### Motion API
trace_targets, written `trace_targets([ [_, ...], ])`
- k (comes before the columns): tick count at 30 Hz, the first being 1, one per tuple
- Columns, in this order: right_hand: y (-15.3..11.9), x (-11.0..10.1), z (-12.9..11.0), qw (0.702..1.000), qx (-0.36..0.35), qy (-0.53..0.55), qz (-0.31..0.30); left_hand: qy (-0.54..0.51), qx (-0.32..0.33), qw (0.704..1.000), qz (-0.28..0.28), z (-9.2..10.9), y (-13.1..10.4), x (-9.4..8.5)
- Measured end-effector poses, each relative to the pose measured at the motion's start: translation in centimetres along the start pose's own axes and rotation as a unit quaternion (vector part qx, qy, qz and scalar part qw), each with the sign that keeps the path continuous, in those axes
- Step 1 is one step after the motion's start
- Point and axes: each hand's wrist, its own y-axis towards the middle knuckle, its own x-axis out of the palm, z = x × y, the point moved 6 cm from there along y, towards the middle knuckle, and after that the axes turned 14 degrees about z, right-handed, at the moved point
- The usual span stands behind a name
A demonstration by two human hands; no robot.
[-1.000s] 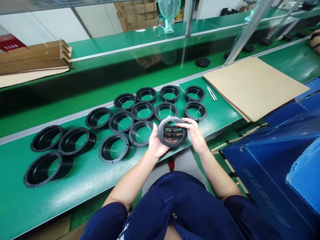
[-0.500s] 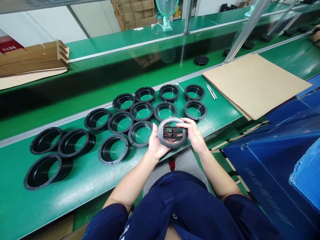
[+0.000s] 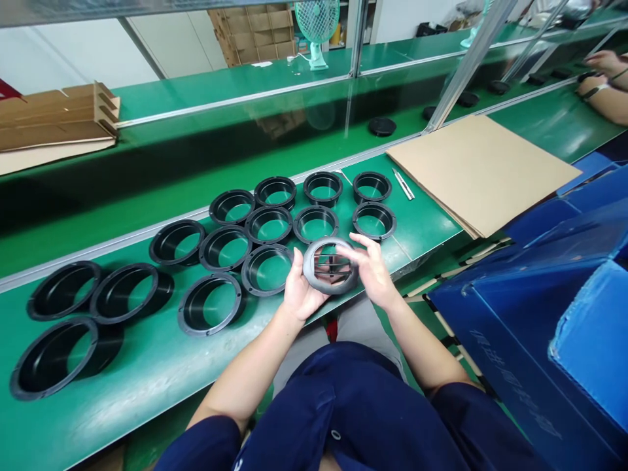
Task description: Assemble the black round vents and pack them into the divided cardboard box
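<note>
My left hand (image 3: 300,288) is closed around the left and lower side of a grey round air vent (image 3: 310,265) with dark slats across its opening. My right hand (image 3: 370,268) has its fingers stretched out and apart. One fingertip lies over the vent's right rim; whether it presses there I cannot tell. Several black flanged rings (image 3: 210,304) stand on the green workbench (image 3: 161,386) to the left of and beyond my hands. Closest to the vent are a ring (image 3: 267,269) by my left thumb and another (image 3: 316,224) just behind.
A utility knife (image 3: 403,184) lies beside a stack of cardboard sheets (image 3: 485,173). Blue boxes (image 3: 534,340) stand at my right. Beyond the bench runs a green belt (image 3: 275,147) with black round parts (image 3: 381,126). A co-worker's arm (image 3: 608,98) shows at the far right.
My right hand's fingers have lifted and spread from the vent's right side. The left hand still holds it. The view has shifted slightly, and more of the co-worker's arm shows.
</note>
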Motion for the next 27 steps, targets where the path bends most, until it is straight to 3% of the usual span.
trace_targets([
  [3, -1.1, 0.3, -0.5, 0.987, -0.127, -0.098, -0.033, -0.010, 0.001, 1.000, 0.024, 0.0, 0.3, -0.3],
  [5, -1.6, 0.5, -0.3, 0.976, -0.160, -0.134, -0.063, -0.006, 0.001, 1.000, 0.018, -0.2, 0.5, -0.3],
  [9, -1.4, 0.9, 0.3, 0.973, -0.097, -0.157, -0.140, 0.028, -0.032, 0.999, -0.014, -1.5, 0.8, -0.4],
  [13, -1.0, 1.9, -0.9, 0.966, -0.067, -0.149, -0.203, 0.054, -0.031, 0.998, -0.028, -2.3, 0.7, -0.9],
  [17, 1.6, 0.8, -1.5, 0.969, -0.106, -0.152, -0.161, 0.072, 0.007, 0.994, -0.078, -2.2, 0.6, -0.6],
  [19, 4.7, -0.9, -0.2, 0.970, -0.082, -0.213, -0.083, 0.091, 0.020, 0.991, -0.093, -2.0, 0.7, -0.4],
  [22, 9.1, -3.3, 3.2, 0.940, 0.003, -0.342, 0.001, 0.125, 0.027, 0.989, -0.078, -1.8, 1.0, -0.6],
  [24, 10.4, -3.4, 5.2, 0.917, 0.040, -0.397, -0.026, 0.140, 0.026, 0.988, -0.068, -1.7, 1.2, -0.9],
  [27, 9.3, -2.1, 6.7, 0.893, 0.045, -0.437, -0.098, 0.148, 0.024, 0.987, -0.065, -1.7, 1.4, -1.1],
])
